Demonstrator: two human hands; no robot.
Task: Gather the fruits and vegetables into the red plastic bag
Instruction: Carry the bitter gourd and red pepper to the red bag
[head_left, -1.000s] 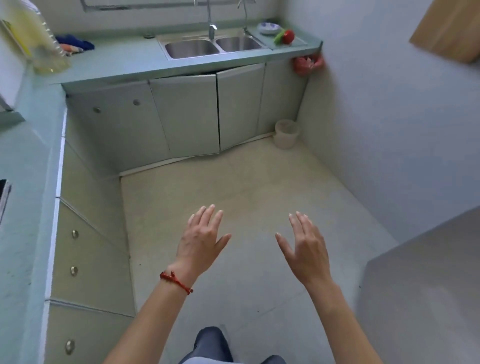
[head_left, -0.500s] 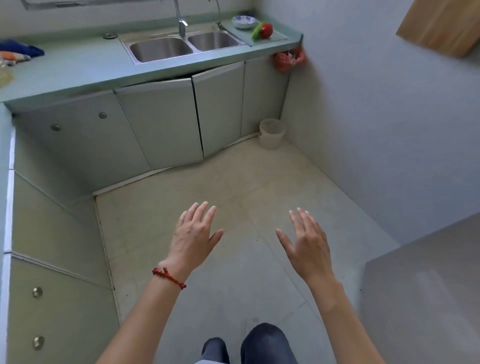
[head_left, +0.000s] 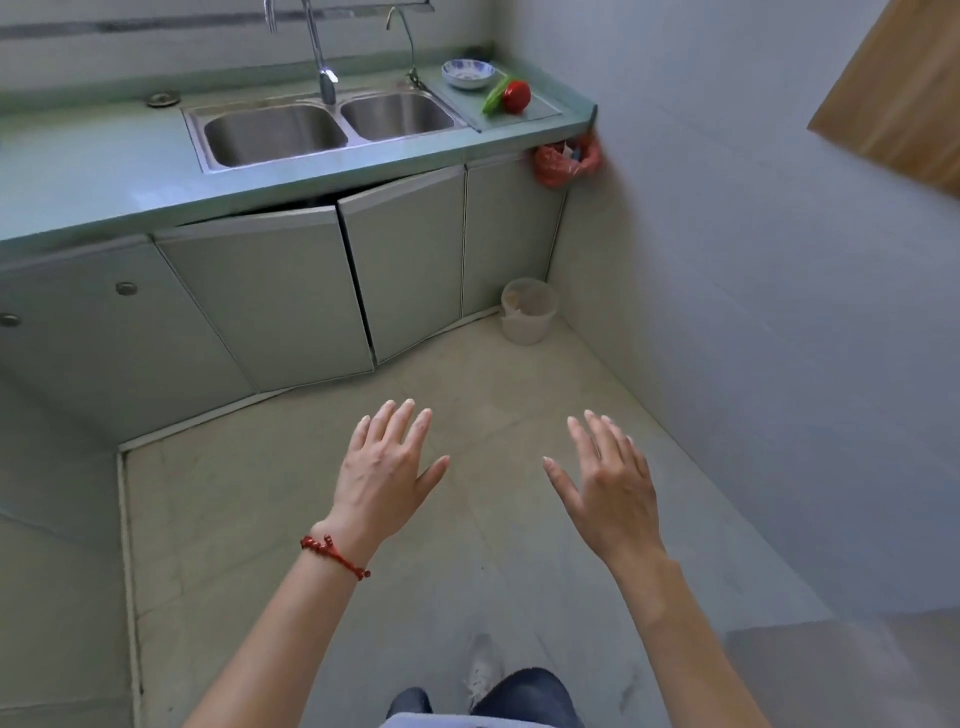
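Walking toward the far corner, the person is now closer to the sink (head_left: 327, 127) than a moment ago; the cupboards under it fill more of the view, and the faucet (head_left: 322, 57) is seen from nearer. The tomato (head_left: 517, 96) and the green vegetable (head_left: 493, 98) lie touching each other on a clear board (head_left: 540, 111) at the right end of the table (head_left: 104, 171), just beside a small bowl (head_left: 469, 74). The red bag (head_left: 566, 161) hangs below that same end, against the wall, with its mouth partly open. I think this means the approach is almost finished, but nothing is gathered yet: both pieces are on the board and well apart from the hands.

The left hand (head_left: 384, 478) is held out over the floor (head_left: 467, 415), fingers spread and nearly straight, palm down. It holds nothing and touches nothing. The right hand (head_left: 613, 488) is the same, fully open and empty, a little tilted inward. A red string bracelet (head_left: 335, 556) sits on the left wrist. A small bucket (head_left: 529, 310) stands on the floor in the corner, below the bag.
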